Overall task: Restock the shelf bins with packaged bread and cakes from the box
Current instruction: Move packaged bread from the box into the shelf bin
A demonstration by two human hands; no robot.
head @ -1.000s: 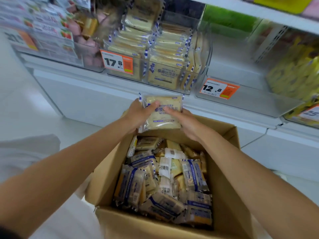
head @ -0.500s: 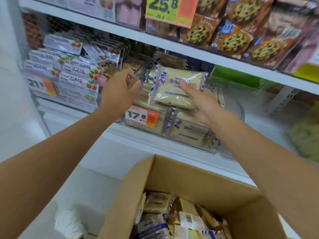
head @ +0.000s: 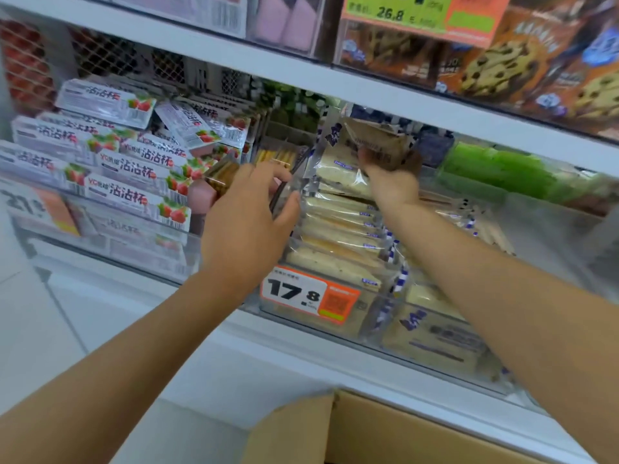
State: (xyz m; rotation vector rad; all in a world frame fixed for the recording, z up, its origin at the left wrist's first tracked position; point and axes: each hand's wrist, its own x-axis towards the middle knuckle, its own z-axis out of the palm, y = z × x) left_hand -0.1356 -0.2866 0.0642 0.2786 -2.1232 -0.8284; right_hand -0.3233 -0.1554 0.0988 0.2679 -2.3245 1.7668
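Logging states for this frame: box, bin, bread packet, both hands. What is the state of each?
Box: open, contents out of view.
Bin: nearly full of packets.
Bread packet: tilted, held at back of bin.
Left hand: grips bin's side wall.
Right hand: holds bread packet.

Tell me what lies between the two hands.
In the head view: the clear bin wall that the left hand grips, then the stack of bread under the pack the right hand holds.

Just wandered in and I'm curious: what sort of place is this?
Probably a shop's snack aisle: an orange price tag fronts rows of bread packets, and the shelves hold strawberry packs and cookie boxes.
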